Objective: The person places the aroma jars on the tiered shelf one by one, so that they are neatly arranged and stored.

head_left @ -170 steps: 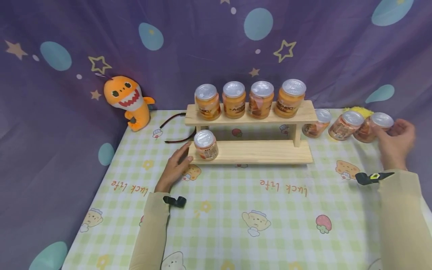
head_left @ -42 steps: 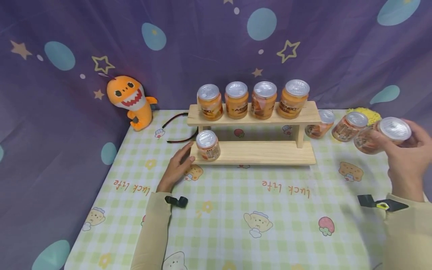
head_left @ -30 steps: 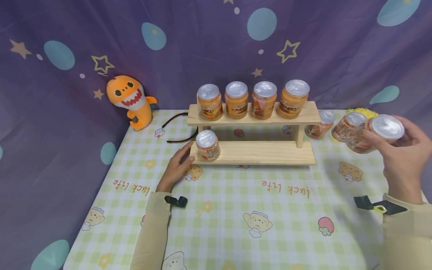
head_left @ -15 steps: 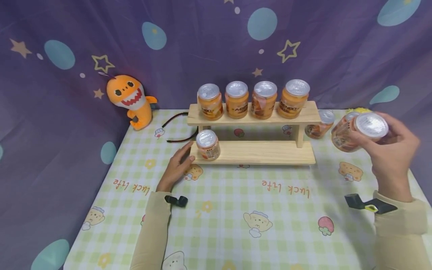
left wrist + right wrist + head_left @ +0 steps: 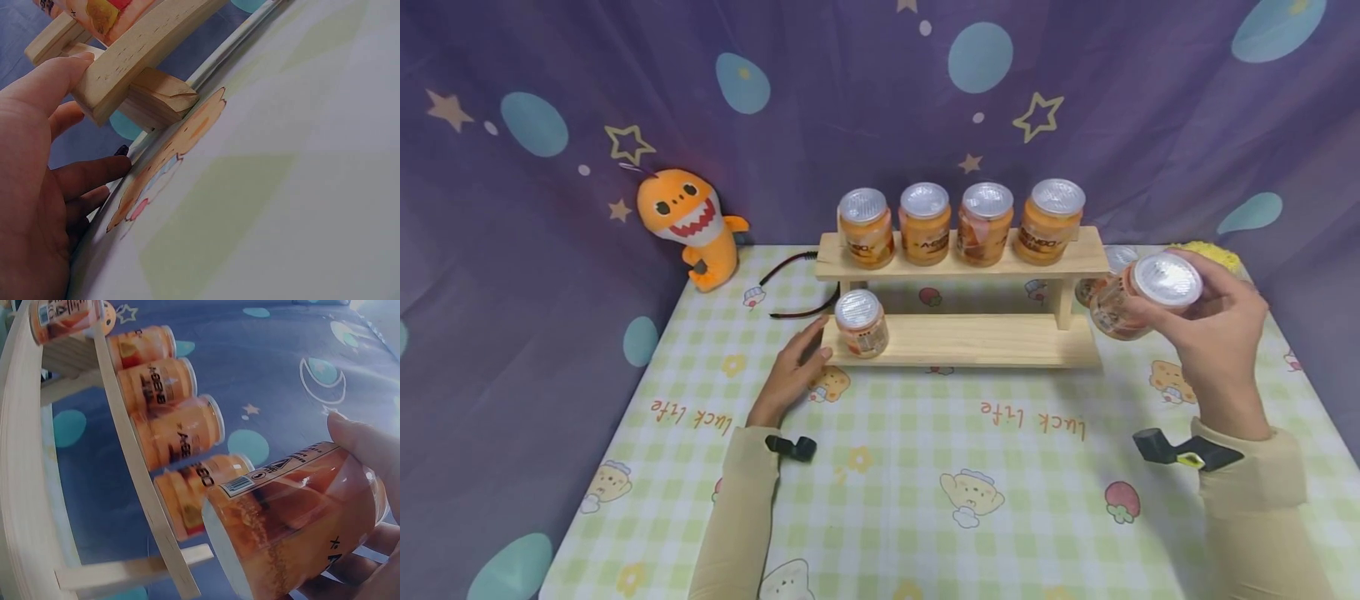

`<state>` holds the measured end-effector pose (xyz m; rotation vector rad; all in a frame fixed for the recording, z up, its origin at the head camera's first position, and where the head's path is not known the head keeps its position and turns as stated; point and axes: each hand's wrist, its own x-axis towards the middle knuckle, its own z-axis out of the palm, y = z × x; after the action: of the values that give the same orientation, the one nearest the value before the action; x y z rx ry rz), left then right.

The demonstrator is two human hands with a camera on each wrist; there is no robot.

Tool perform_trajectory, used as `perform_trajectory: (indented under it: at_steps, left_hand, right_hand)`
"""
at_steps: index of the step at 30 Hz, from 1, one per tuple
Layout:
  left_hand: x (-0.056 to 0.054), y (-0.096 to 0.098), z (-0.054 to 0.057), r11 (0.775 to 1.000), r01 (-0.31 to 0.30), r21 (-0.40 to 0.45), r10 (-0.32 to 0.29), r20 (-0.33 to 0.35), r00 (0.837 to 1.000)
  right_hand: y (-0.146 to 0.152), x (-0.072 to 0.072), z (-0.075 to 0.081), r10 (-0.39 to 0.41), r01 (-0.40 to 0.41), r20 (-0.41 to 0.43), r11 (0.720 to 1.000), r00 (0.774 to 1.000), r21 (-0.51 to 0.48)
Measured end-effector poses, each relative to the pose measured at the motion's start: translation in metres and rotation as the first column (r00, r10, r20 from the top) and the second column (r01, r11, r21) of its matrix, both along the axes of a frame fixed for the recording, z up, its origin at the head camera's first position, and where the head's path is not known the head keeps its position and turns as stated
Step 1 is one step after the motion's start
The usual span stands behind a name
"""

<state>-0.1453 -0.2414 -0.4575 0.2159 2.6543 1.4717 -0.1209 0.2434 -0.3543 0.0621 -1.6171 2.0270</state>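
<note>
My right hand grips an orange jar with a silver lid, held tilted in the air off the right end of the two-tier wooden rack. In the right wrist view, thumb and fingers wrap this jar near its lid end. At the rack's lower left end rests my left hand; the left wrist view has its thumb touching the shelf end, the other fingers spread loosely. One jar stands on the lower shelf beside it. Several like jars line the upper shelf.
Behind the held jar, another jar stands on the table, partly hidden. A yellow fuzzy thing lies at the back right. An orange shark plush leans at the back left, near a dark cable. A checked cloth covers the table.
My right hand has taken the rightmost table jar, lifted it and carried it left toward the rack, passing in front of the other table jars. The left hand has stayed at the rack's end.
</note>
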Motion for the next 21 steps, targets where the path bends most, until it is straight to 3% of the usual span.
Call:
perform_trajectory:
  at_steps: [4, 11, 15, 21]
  left_hand:
    - [-0.002, -0.001, -0.004, 1.000, 0.002, -0.001, -0.002, -0.008, 1.000]
    - [-0.016, -0.013, -0.036, 1.000, -0.008, 0.000, 0.008, -0.024, 1.000]
    - [-0.016, -0.015, -0.040, 1.000, -0.004, 0.006, 0.004, -0.036, 0.999]
    - [-0.015, -0.015, -0.040, 1.000, -0.006, -0.007, 0.006, -0.047, 0.999]
  right_hand:
    - [-0.010, -0.002, -0.001, 0.036, -0.036, -0.010, 0.999, 0.999, 0.022]
    - [-0.028, -0.005, -0.001, 0.111, -0.111, 0.003, 0.993, 0.994, 0.050]
    - [-0.037, -0.007, -0.003, 0.150, -0.148, -0.016, 0.985, 0.989, 0.084]
    - [-0.051, -0.009, -0.006, 0.184, -0.186, 0.027, 0.972, 0.983, 0.141]
